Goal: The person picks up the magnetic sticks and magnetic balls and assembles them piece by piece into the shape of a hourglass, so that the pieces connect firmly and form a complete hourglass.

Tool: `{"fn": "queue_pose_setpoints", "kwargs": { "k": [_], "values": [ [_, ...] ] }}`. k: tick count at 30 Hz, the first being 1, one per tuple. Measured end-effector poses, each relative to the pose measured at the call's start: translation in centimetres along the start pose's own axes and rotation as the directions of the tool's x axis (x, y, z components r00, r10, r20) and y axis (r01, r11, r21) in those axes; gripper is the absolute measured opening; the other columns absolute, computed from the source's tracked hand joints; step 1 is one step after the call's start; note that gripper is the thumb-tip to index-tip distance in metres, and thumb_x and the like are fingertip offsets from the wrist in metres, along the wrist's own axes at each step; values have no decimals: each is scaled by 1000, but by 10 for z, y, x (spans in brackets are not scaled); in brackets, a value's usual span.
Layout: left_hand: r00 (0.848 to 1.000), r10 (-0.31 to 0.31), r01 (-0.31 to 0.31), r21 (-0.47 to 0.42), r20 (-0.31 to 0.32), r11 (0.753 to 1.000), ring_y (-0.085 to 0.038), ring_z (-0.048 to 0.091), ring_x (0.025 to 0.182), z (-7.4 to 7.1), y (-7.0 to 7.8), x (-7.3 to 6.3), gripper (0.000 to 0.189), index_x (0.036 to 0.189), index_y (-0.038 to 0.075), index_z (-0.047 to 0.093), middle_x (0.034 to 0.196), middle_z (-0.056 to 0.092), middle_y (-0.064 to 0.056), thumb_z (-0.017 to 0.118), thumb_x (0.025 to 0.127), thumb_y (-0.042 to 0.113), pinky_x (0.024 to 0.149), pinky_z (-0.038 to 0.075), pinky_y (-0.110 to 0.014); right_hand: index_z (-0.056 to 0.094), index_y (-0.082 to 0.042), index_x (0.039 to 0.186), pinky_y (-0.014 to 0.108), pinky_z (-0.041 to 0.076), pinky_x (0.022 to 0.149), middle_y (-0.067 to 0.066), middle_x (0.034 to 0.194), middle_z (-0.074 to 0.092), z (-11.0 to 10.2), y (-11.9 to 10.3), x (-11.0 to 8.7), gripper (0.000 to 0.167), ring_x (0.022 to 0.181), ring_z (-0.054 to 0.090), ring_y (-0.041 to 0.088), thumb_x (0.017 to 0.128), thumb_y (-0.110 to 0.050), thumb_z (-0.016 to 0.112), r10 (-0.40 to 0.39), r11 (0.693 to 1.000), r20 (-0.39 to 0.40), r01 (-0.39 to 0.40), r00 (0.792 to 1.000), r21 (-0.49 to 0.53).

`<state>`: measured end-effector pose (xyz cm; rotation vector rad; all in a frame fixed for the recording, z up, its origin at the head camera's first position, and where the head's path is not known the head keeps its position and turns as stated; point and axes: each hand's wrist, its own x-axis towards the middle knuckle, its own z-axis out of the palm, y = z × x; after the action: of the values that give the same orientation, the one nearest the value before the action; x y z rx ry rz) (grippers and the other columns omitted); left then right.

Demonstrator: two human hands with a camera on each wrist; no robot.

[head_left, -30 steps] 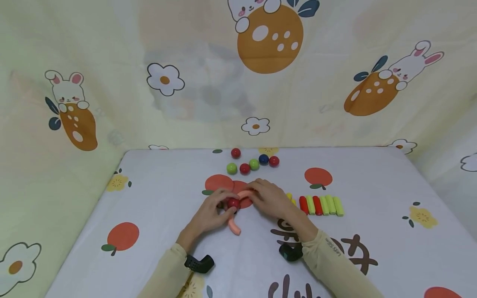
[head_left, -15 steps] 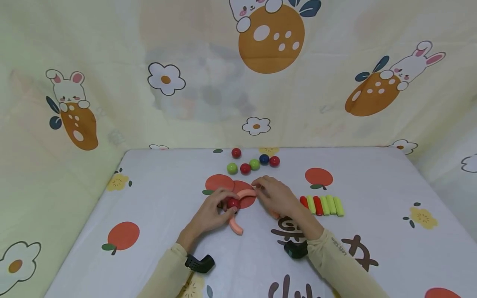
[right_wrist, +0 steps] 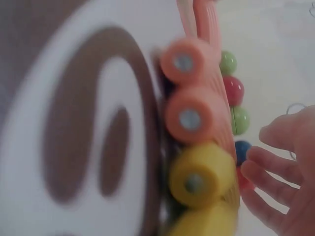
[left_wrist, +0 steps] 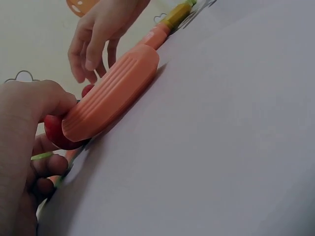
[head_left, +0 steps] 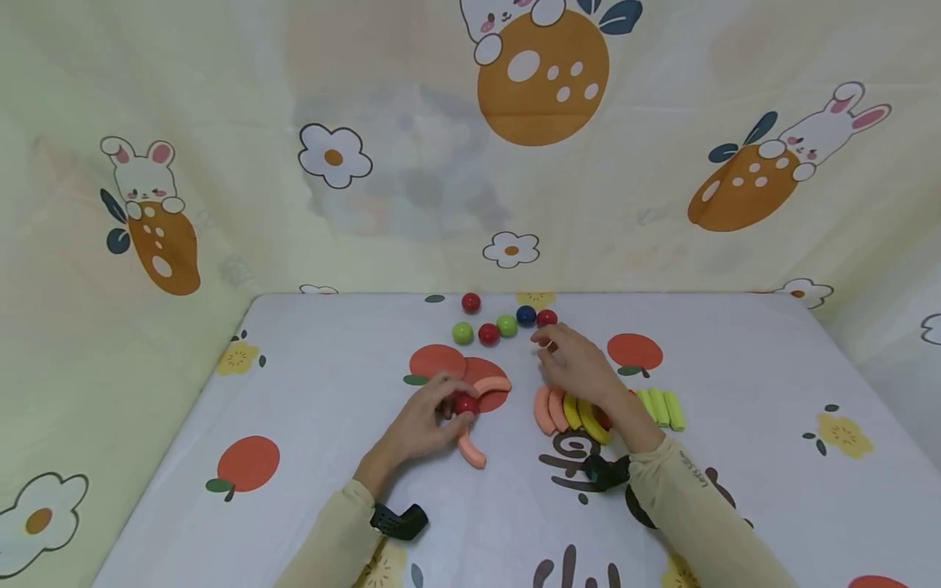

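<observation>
My left hand (head_left: 419, 420) pinches a red ball (head_left: 466, 404) between thumb and fingers, low over the table. Two curved pink rods meet at this ball: one pink rod (head_left: 472, 452) points toward me, the other pink rod (head_left: 494, 384) reaches to the upper right. In the left wrist view the nearer ribbed rod (left_wrist: 113, 96) hides part of the ball. My right hand (head_left: 581, 367) is above the row of rods with loosely bent fingers and holds nothing. Its fingertips overlap the far red ball (head_left: 546, 318) closely in the head view.
Pink rods (head_left: 544, 411) with metal ends, curved yellow rods (head_left: 588, 420) and straight green rods (head_left: 662, 407) lie side by side, the red ones mostly behind my right wrist. Near the back edge are green balls (head_left: 462, 333), more red balls (head_left: 488, 334) and a blue ball (head_left: 525, 316).
My right hand has let go of the upper pink rod and moved right and away from me, toward the balls. The left hand keeps its grip on the red ball.
</observation>
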<state>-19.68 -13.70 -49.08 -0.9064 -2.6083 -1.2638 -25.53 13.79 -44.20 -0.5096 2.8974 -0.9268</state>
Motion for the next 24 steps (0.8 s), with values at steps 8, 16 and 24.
{"fn": "queue_pose_setpoints", "kwargs": {
  "k": [8, 16, 24],
  "values": [
    [1000, 7, -8, 8, 12, 1000, -9, 50, 75, 1, 1, 0, 28, 112, 21, 61, 95, 50, 6, 67, 85, 23, 65, 44, -20, 54, -11, 123, 46, 48, 89, 11, 123, 48, -11, 15, 11, 30, 108, 50, 27, 94, -18, 52, 49, 999, -92, -50, 995, -3],
    [999, -32, 32, -6, 14, 999, -8, 50, 78, 3, 0, 0, 27, 111, 20, 62, 100, 49, 7, 67, 86, 29, 67, 44, -20, 38, -17, 141, 57, 40, 100, 14, 144, 33, -12, 23, 18, 49, 125, 42, 33, 94, -20, 51, 71, 997, -54, -71, 996, 2],
    [998, -69, 68, -25, -5, 997, -7, 50, 75, -1, 1, 0, 25, 110, 23, 63, 101, 50, 8, 68, 86, 28, 64, 43, -19, 37, -14, 143, 57, 36, 104, 17, 146, 33, -8, 23, 27, 51, 132, 37, 36, 94, -17, 51, 42, 997, 7, -41, 999, -58]
  ]
}}
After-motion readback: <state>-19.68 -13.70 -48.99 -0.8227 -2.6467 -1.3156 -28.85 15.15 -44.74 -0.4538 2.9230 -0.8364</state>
